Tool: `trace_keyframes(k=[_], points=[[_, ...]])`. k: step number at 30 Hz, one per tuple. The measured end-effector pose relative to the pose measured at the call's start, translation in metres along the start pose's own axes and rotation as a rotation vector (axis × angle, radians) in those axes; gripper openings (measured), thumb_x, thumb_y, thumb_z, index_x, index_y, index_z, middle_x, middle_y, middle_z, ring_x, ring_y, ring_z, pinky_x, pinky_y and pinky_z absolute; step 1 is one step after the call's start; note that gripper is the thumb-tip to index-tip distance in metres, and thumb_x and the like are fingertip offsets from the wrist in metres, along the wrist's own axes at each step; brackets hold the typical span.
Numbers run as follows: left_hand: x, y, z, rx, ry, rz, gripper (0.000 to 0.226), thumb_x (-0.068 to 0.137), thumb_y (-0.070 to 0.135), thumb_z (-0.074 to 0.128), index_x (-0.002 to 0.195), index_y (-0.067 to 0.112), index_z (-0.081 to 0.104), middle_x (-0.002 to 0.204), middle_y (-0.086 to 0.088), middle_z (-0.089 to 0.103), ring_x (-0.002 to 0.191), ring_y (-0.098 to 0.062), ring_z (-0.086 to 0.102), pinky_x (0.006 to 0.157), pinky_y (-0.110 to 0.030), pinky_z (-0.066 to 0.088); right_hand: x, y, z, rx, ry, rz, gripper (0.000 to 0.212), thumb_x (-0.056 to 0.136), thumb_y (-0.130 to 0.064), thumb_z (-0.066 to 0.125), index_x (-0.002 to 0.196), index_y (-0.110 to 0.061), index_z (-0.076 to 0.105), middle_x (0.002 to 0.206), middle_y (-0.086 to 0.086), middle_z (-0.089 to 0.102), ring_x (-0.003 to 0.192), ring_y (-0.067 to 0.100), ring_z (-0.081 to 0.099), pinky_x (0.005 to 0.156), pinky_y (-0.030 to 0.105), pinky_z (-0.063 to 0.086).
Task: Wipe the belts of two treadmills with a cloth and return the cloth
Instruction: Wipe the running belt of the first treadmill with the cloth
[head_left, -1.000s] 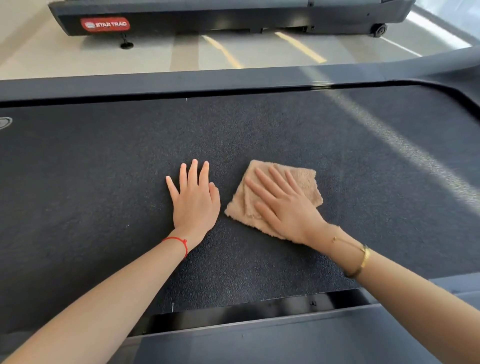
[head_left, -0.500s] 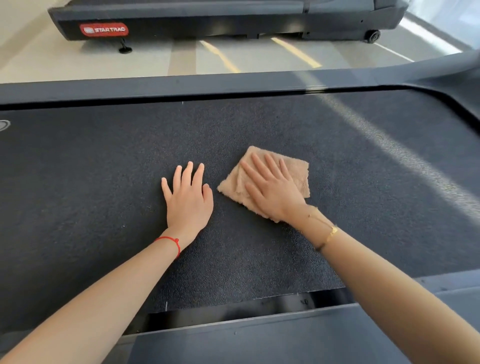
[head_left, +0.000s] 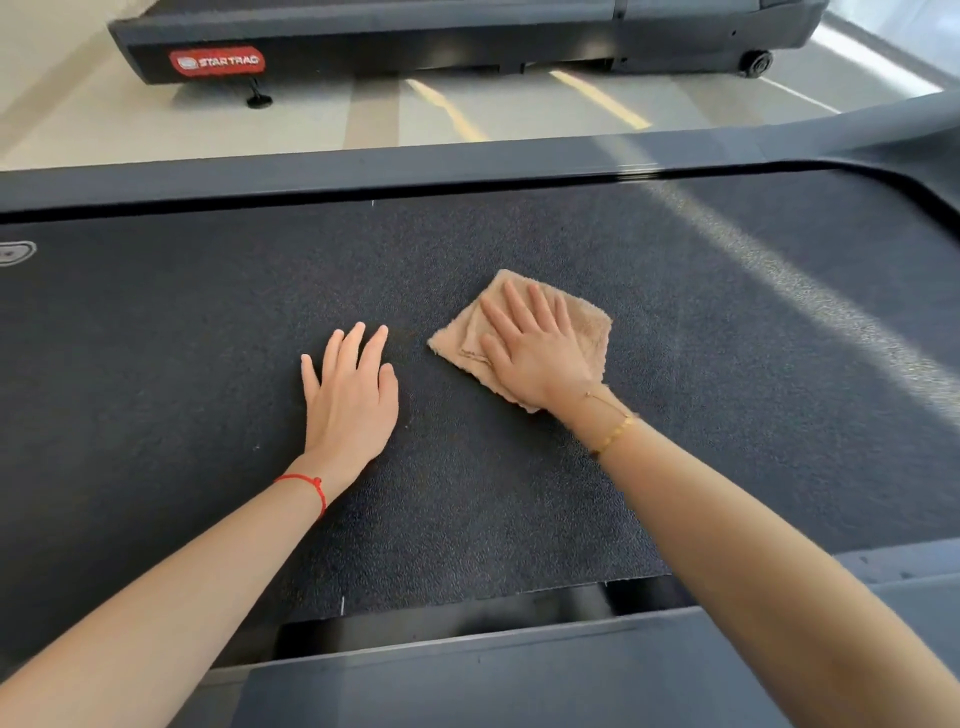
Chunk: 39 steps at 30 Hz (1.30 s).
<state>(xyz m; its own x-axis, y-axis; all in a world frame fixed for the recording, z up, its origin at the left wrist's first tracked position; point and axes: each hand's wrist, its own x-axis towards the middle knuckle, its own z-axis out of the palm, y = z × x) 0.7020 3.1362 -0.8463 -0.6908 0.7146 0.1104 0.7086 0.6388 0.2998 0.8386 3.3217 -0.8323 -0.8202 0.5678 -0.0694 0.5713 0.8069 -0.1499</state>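
Two hands of ours lie on the dark, grainy belt (head_left: 727, 415) of the near treadmill, and we look down on them from above. At the far left edge of the belt a small pale logo (head_left: 15, 253) is printed on it. Our left hand (head_left: 353, 400) rests flat on the bare belt, palm down, fingers straight and a little spread, holding nothing; a thin red string (head_left: 311, 486) circles its wrist. Just to its right, apart from it, the tan fluffy cloth (head_left: 592, 332) lies folded on the belt near the middle. Our right hand (head_left: 540, 348) presses flat on top of the cloth, fingers straight and spread, its grip not curled round anything; a fine gold bracelet (head_left: 615, 431) sits on that wrist. A pale band of sunlight (head_left: 810, 312) slants across the belt further right. Beyond the grey side rail (head_left: 363, 166), across a strip of light floor (head_left: 311, 114) with yellow lines, stands the second treadmill (head_left: 467, 36), with a red brand badge (head_left: 217, 62) at its left end and a small wheel (head_left: 756, 63) at its right.
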Motion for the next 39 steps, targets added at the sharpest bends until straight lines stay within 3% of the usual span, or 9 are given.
trace_keyframes(k=[7, 10, 15, 20, 26, 29, 32, 37, 39], points=[[0.001, -0.024, -0.006, 0.033, 0.017, -0.04, 0.052, 0.104, 0.029, 0.034, 0.155, 0.023, 0.028, 0.163, -0.002, 0.023, 0.152, -0.021, 0.012, 0.121, -0.059, 0.006, -0.089, -0.043, 0.019, -0.03, 0.004, -0.472, 0.056, 0.105, -0.049, 0.021, 0.158, -0.033, 0.011, 0.166, -0.001, 0.002, 0.153, 0.027, -0.009, 0.123, 0.048, -0.006], [-0.001, -0.026, -0.006, 0.026, 0.018, -0.04, 0.052, 0.104, 0.03, 0.032, 0.156, 0.024, 0.026, 0.164, -0.001, 0.02, 0.153, -0.019, 0.009, 0.121, -0.058, 0.005, -0.11, -0.029, 0.021, -0.032, 0.001, -0.554, 0.056, 0.105, -0.051, 0.022, 0.157, -0.035, 0.012, 0.166, -0.003, 0.003, 0.153, 0.023, -0.007, 0.124, 0.046, -0.003], [-0.002, -0.026, -0.003, 0.041, 0.018, -0.051, 0.053, 0.105, 0.031, 0.028, 0.157, 0.026, 0.021, 0.165, 0.001, 0.016, 0.153, -0.017, 0.005, 0.123, -0.056, 0.001, -0.043, 0.023, 0.008, -0.029, 0.028, -0.312, 0.061, 0.102, -0.054, 0.009, 0.158, -0.031, 0.006, 0.165, -0.001, -0.004, 0.152, 0.024, -0.01, 0.121, 0.038, -0.014], [-0.001, -0.023, 0.0, 0.062, 0.013, -0.065, 0.053, 0.104, 0.033, 0.025, 0.157, 0.027, 0.019, 0.165, 0.002, 0.015, 0.153, -0.017, 0.004, 0.122, -0.056, 0.002, 0.034, 0.023, -0.005, 0.012, 0.008, 0.031, 0.057, 0.104, -0.05, 0.015, 0.158, -0.032, 0.005, 0.166, 0.0, -0.005, 0.152, 0.027, -0.011, 0.121, 0.045, -0.012], [-0.002, -0.024, -0.001, 0.078, 0.026, -0.054, 0.054, 0.104, 0.031, 0.028, 0.157, 0.027, 0.021, 0.165, 0.001, 0.017, 0.153, -0.018, 0.007, 0.122, -0.056, 0.005, -0.05, -0.034, 0.019, -0.016, 0.01, -0.457, 0.058, 0.104, -0.051, 0.013, 0.158, -0.03, 0.009, 0.166, 0.0, 0.001, 0.152, 0.028, -0.01, 0.123, 0.048, -0.009], [-0.002, -0.025, -0.001, 0.085, 0.021, -0.054, 0.054, 0.104, 0.032, 0.028, 0.157, 0.026, 0.02, 0.165, 0.001, 0.016, 0.153, -0.018, 0.006, 0.122, -0.056, 0.005, -0.077, -0.027, 0.024, -0.014, -0.005, -0.568, 0.057, 0.105, -0.053, 0.017, 0.158, -0.034, 0.009, 0.166, -0.003, 0.003, 0.153, 0.023, -0.007, 0.124, 0.044, -0.006], [-0.002, -0.025, 0.0, 0.096, 0.012, -0.055, 0.054, 0.104, 0.032, 0.026, 0.158, 0.027, 0.018, 0.165, 0.001, 0.015, 0.153, -0.019, 0.005, 0.122, -0.056, 0.004, -0.045, 0.0, 0.016, -0.011, 0.008, -0.447, 0.058, 0.103, -0.054, 0.012, 0.158, -0.034, 0.01, 0.166, -0.003, 0.002, 0.153, 0.022, -0.008, 0.123, 0.041, -0.008], [-0.001, -0.023, -0.002, 0.11, 0.005, -0.059, 0.055, 0.104, 0.033, 0.024, 0.158, 0.027, 0.017, 0.165, 0.001, 0.015, 0.153, -0.019, 0.006, 0.122, -0.056, 0.005, 0.055, 0.019, -0.007, 0.018, -0.004, -0.016, 0.057, 0.105, -0.05, 0.014, 0.158, -0.033, 0.006, 0.166, 0.0, -0.005, 0.152, 0.026, -0.01, 0.122, 0.045, -0.01], [-0.001, -0.023, -0.002, 0.115, 0.002, -0.059, 0.055, 0.104, 0.033, 0.024, 0.158, 0.026, 0.017, 0.165, 0.001, 0.015, 0.153, -0.019, 0.006, 0.122, -0.056, 0.005, 0.058, 0.006, -0.004, 0.023, 0.002, 0.004, 0.057, 0.105, -0.049, 0.015, 0.158, -0.032, 0.007, 0.166, 0.001, -0.004, 0.152, 0.029, -0.01, 0.121, 0.047, -0.012]])
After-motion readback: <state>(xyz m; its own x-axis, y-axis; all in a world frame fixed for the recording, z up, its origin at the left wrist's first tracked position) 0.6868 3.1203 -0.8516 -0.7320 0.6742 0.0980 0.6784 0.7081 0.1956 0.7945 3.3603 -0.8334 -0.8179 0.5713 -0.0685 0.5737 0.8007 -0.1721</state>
